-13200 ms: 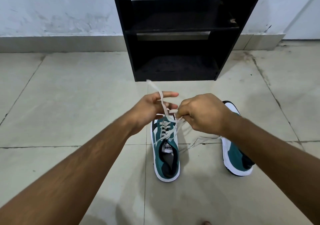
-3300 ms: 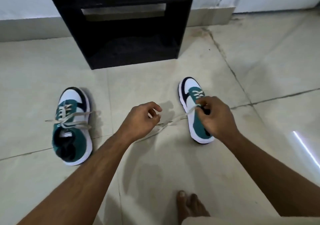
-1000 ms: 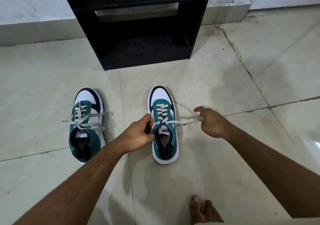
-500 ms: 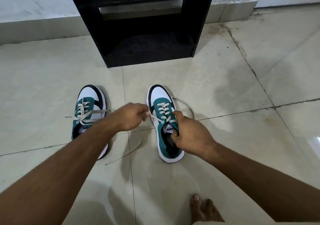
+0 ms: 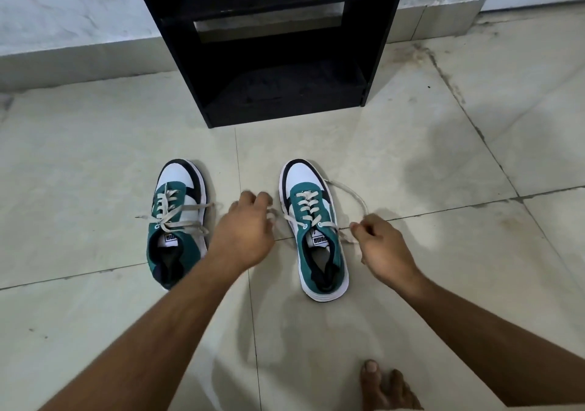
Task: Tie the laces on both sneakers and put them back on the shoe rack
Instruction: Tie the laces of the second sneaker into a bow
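Two green, white and black sneakers stand side by side on the tiled floor, toes toward the rack. The left sneaker (image 5: 176, 220) has its cream laces knotted in a bow across the tongue. The right sneaker (image 5: 313, 230) has loose laces spread to both sides. My left hand (image 5: 245, 230) pinches the left lace end just beside that shoe. My right hand (image 5: 381, 242) pinches the right lace end, which loops out over the floor (image 5: 351, 193). The black shoe rack (image 5: 278, 46) stands against the wall beyond both shoes, its shelves bare.
A bare foot (image 5: 384, 385) rests on the floor at the lower right. A white wall with a low tiled skirting (image 5: 79, 59) runs behind the rack. Grout lines cross the pale floor tiles.
Both hands have pulled apart to either side of the right sneaker, each holding a lace end. My right hand left the shoe's tongue and moved right; the left sneaker lies unmoved.
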